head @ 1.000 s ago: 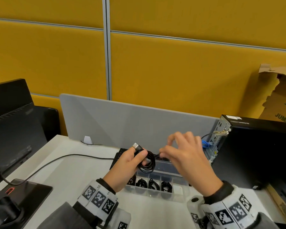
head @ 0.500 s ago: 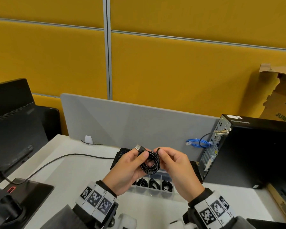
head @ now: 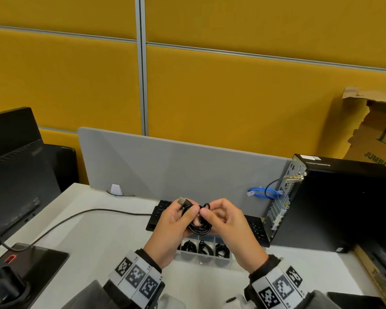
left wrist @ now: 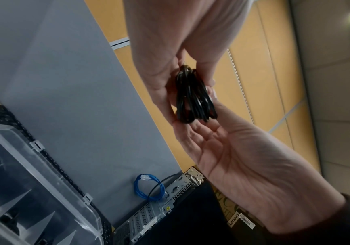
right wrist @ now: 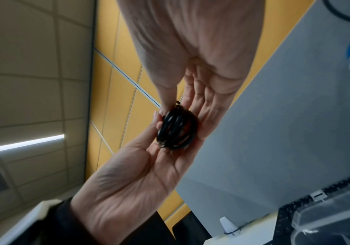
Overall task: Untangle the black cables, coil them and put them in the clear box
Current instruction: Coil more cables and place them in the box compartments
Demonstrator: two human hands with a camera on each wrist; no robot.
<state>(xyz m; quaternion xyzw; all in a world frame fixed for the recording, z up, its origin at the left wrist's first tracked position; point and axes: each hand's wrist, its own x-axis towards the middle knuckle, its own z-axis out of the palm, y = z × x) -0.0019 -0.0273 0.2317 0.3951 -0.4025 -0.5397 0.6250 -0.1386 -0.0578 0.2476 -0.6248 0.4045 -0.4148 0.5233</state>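
A small coil of black cable (head: 198,226) hangs in the air between my two hands, above the clear box (head: 202,260). My left hand (head: 176,221) grips the coil's left side, and a silver USB plug (head: 181,200) sticks up past its thumb. My right hand (head: 223,219) pinches the coil's right side with thumb and curled fingers. In the left wrist view the coil (left wrist: 192,99) is squeezed into a narrow loop between both hands. The right wrist view shows the coil (right wrist: 176,131) the same way. Three compartments of the box hold coiled black cables (head: 204,248).
A black keyboard (head: 159,211) lies behind the box. A black PC tower (head: 334,204) with a blue cable (head: 263,192) stands at the right. At the left are a monitor (head: 13,170), its base (head: 38,257) and a black lead (head: 76,217) across the desk. A grey divider (head: 176,170) closes the back.
My right hand, fingers spread above the coil a second ago, has come down and pinched the coil. The loose cable end is now tucked in. Both hands stay above the box.
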